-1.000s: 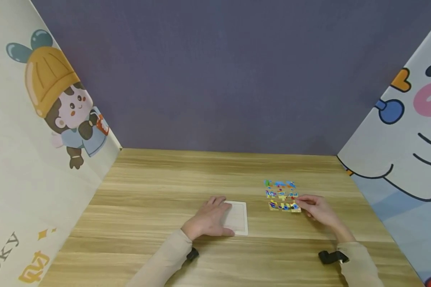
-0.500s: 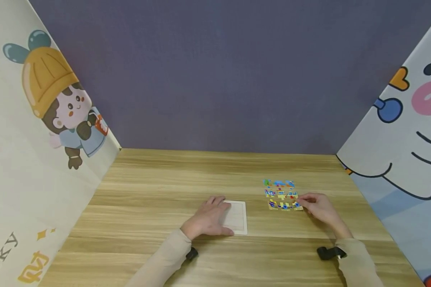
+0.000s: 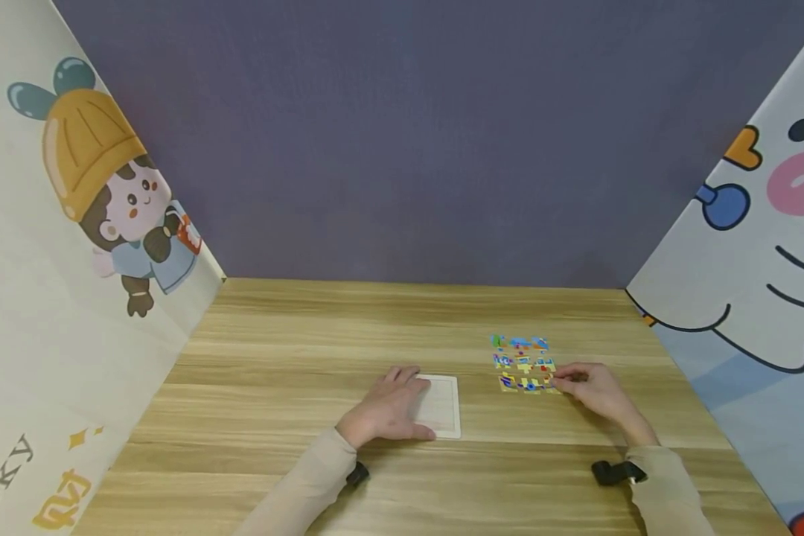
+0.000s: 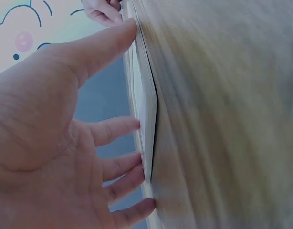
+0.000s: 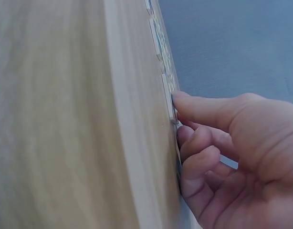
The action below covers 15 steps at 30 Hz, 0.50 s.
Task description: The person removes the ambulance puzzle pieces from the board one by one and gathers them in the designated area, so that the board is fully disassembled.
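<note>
A pale square puzzle frame (image 3: 457, 408) lies flat on the table. My left hand (image 3: 390, 409) spans its left side, thumb and fingers spread and touching its edges; in the left wrist view the fingertips rest along the frame (image 4: 149, 112). To its right, colourful jigsaw pieces (image 3: 524, 363) lie in three rows with small gaps. My right hand (image 3: 598, 391) pinches the lower right puzzle piece (image 3: 551, 388) at its right edge, partly covering it. In the right wrist view the thumb lies on that piece (image 5: 168, 99), the other fingers curled beneath.
The wood-grain table (image 3: 308, 335) runs back to a dark grey-blue wall (image 3: 402, 149). Printed cartoon panels stand at the left (image 3: 40, 298) and right (image 3: 717, 283). A black wrist camera (image 3: 616, 473) sits on the right sleeve, another (image 3: 358, 474) on the left.
The lower right piece shifted a little right with my right hand, then the fingers moved slightly left over it. My left hand stays on the frame.
</note>
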Each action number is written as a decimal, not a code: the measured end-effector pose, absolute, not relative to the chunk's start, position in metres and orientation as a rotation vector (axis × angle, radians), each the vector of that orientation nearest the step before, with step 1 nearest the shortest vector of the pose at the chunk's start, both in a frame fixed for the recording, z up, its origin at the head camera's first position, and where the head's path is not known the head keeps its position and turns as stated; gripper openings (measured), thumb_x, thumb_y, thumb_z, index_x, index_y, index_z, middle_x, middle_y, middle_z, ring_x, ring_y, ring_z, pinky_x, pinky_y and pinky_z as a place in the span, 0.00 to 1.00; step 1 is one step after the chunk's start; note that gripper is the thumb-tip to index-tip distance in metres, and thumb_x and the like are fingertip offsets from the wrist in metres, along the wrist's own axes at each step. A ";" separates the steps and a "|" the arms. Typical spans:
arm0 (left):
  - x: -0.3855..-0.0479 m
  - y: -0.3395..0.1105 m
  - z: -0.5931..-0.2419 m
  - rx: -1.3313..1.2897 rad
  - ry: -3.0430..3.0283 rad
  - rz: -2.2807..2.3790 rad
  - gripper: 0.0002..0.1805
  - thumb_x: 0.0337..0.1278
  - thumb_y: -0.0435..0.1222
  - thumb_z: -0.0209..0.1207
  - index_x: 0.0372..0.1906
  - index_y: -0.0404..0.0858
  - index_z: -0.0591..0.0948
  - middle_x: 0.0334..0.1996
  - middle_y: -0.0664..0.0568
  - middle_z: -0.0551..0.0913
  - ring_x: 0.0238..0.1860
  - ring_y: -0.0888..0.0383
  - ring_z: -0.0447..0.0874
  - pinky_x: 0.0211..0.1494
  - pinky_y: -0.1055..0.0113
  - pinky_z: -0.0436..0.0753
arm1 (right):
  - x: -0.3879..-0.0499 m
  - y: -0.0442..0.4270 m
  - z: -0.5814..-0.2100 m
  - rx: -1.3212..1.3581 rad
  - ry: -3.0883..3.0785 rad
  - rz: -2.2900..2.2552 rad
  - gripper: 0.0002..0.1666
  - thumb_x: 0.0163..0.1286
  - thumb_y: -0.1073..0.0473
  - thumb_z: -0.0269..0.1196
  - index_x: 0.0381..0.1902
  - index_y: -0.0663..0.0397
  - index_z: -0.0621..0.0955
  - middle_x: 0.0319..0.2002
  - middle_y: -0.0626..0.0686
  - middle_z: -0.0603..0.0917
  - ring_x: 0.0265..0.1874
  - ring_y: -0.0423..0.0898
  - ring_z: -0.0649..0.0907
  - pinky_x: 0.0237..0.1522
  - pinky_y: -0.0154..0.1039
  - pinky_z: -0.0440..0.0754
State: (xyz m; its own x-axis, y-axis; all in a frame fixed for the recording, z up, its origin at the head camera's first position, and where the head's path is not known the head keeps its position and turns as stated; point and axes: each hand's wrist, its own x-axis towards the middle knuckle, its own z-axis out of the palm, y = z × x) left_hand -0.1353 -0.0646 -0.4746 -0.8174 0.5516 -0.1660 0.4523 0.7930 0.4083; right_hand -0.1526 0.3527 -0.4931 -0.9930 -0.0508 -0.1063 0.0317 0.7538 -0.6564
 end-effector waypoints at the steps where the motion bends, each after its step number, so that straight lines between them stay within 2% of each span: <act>1: -0.135 -0.065 -0.475 0.771 2.704 0.515 0.50 0.55 0.62 0.74 0.78 0.42 0.72 0.83 0.42 0.63 0.82 0.42 0.59 0.84 0.40 0.64 | -0.153 0.353 -0.493 -0.011 2.827 -1.063 0.20 0.74 0.50 0.70 0.52 0.61 0.89 0.44 0.56 0.90 0.34 0.43 0.79 0.29 0.34 0.77; 11: -0.136 -0.065 -0.476 0.766 2.696 0.510 0.51 0.58 0.63 0.71 0.79 0.42 0.70 0.84 0.42 0.61 0.84 0.40 0.57 0.85 0.40 0.62 | -0.154 0.353 -0.493 0.012 2.750 -1.142 0.27 0.80 0.47 0.64 0.60 0.66 0.85 0.37 0.53 0.88 0.29 0.42 0.81 0.26 0.36 0.81; 15: -0.139 -0.071 -0.475 0.775 2.686 0.603 0.49 0.63 0.62 0.68 0.80 0.40 0.69 0.84 0.42 0.62 0.84 0.40 0.58 0.86 0.41 0.62 | -0.154 0.348 -0.487 -0.015 2.798 -1.149 0.25 0.81 0.47 0.63 0.59 0.63 0.85 0.42 0.57 0.90 0.33 0.41 0.82 0.31 0.35 0.82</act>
